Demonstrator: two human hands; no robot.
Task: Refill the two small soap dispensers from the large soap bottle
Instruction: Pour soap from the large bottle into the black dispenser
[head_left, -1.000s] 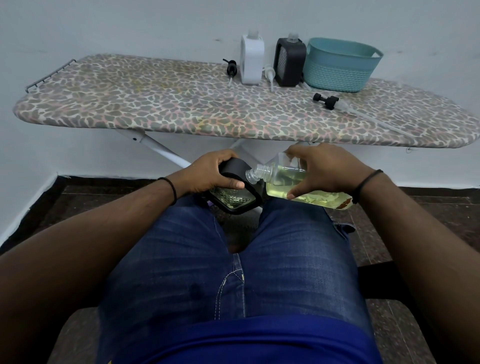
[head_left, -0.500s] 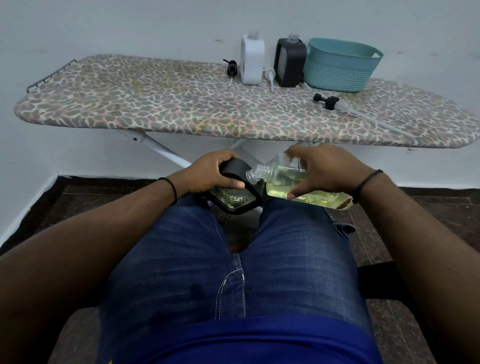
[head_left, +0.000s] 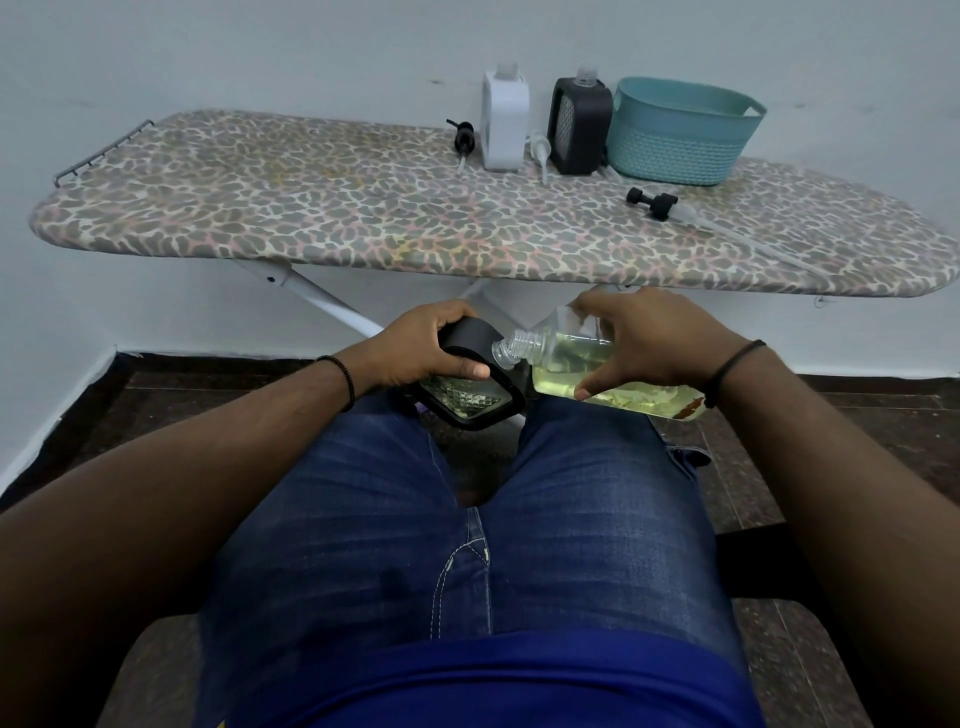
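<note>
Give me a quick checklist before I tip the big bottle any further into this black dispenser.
1. Left hand grips the black dispenser: ok.
2. Right hand holds the large soap bottle: ok.
3. Bottle cap off, threaded neck bare: ok.
4. Neck lined up with the dispenser's opening: cannot tell, the opening is hidden behind the neck.
5. Soap reaching the neck: not ok, the liquid sits low along the bottle's side.
6. Support under the dispenser: not ok, it is held above the gap between the knees, not on the ironing board.
</note>
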